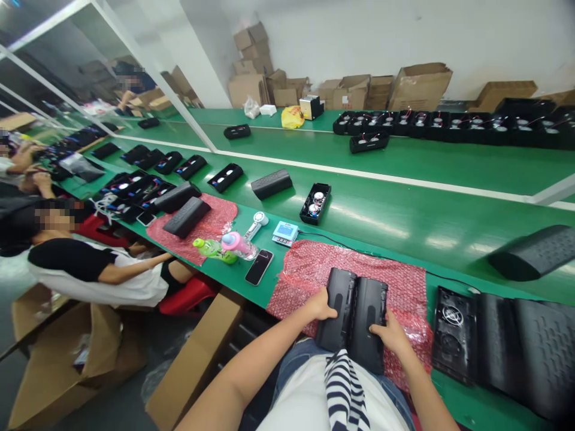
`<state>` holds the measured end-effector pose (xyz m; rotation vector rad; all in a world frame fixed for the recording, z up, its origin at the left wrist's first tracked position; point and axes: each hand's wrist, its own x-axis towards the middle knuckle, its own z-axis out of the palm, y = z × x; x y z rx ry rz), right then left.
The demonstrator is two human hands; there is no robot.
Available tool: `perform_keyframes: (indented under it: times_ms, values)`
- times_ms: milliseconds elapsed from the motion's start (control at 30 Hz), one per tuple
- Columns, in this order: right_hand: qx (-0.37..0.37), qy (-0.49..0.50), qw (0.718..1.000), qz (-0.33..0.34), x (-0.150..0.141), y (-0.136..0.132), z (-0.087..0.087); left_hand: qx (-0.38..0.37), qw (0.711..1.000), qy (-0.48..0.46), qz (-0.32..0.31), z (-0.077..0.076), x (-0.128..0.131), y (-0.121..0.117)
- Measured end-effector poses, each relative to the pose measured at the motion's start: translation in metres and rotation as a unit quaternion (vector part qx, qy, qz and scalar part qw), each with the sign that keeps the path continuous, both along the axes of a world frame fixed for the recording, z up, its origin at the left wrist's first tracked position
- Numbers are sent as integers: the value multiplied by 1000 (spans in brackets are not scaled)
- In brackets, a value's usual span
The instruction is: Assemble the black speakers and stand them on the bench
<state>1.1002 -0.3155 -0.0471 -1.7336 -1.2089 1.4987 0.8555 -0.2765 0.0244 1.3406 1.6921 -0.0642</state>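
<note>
Two black plastic shells lay side by side at the near edge of the green bench, on a sheet of red bubble wrap. The left shell and the right shell touched along their long sides, both running away from the person.

The left hand gripped the outer side of the left shell near its near end, thumb on top and fingers curled round the edge. The right hand rested on the near end of the right shell, fingers bent over its top and edge, holding it.

Just to the right of the wrap lay an open black case with a round grille, and beside it more ribbed black covers. Another ribbed cover sat farther back on the right.

Beyond the wrap stood a small meter with a display, its cable trailing right. Near it lay a phone, a pink bottle, a green bottle and a small white fan. An open tray with two round parts sat on the belt behind.

To the left, another person's arm reached toward a second red sheet bearing more black covers. Cardboard boxes were stacked along the far wall.
</note>
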Motion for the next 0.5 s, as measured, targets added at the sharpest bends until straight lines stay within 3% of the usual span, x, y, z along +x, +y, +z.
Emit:
perform_keyframes:
  times_ms: [267, 500]
  values:
    - [5, 0, 1000, -5, -4, 2, 9, -3, 999, 30, -39, 2, 0, 2]
    - [-5, -5, 1000, -7, -3, 1, 4, 0, 998, 41, -44, 2, 1, 1]
